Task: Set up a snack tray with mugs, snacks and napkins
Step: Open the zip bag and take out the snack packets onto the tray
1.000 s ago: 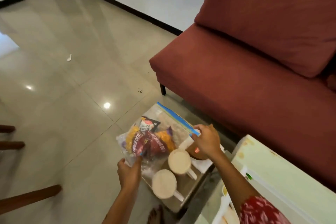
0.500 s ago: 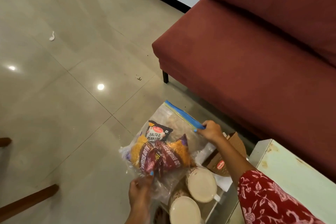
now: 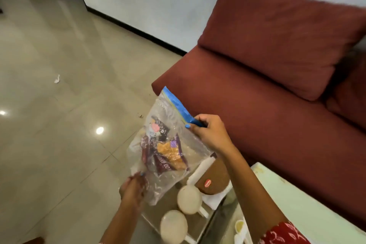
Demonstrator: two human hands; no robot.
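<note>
**A:** What have I got in each grip right now?

**B:** My right hand [image 3: 211, 131] pinches the blue zip strip at the top corner of the clear plastic zip bag of snack packets [image 3: 166, 148]. My left hand [image 3: 132, 189] is clenched around the bag's bottom corner. The bag hangs tilted between the two, held in the air above the clear rectangular tray [image 3: 202, 228], not resting on it.

**A:** What's on the tray below?

**B:** Two cream round mugs with white handles: the nearer mug [image 3: 173, 226] and the farther mug [image 3: 189, 199] just beyond it, side by side. Past them lies a brown paper pouch with a red logo [image 3: 214, 179], on top of folded white napkins [image 3: 215, 198]. The tray seems to sit on a glass worktop, though I can't make out its edges well. The dark red fabric sofa [image 3: 277, 89] stands beyond, a pale green cabinet [image 3: 309, 200] to my right, and glossy beige floor tiles [image 3: 59, 125] to my left.

**A:** How should I handle the step?

**B:** I judge the snacks still need to come out or be set down. I'd keep the bottom supported so the packets don't slump, lower the bag into the free strip beside the mugs, and keep the dangling plastic clear of their rims. If I open the zip, I should hold the mouth upward, or the packets may spill onto the floor.
</note>
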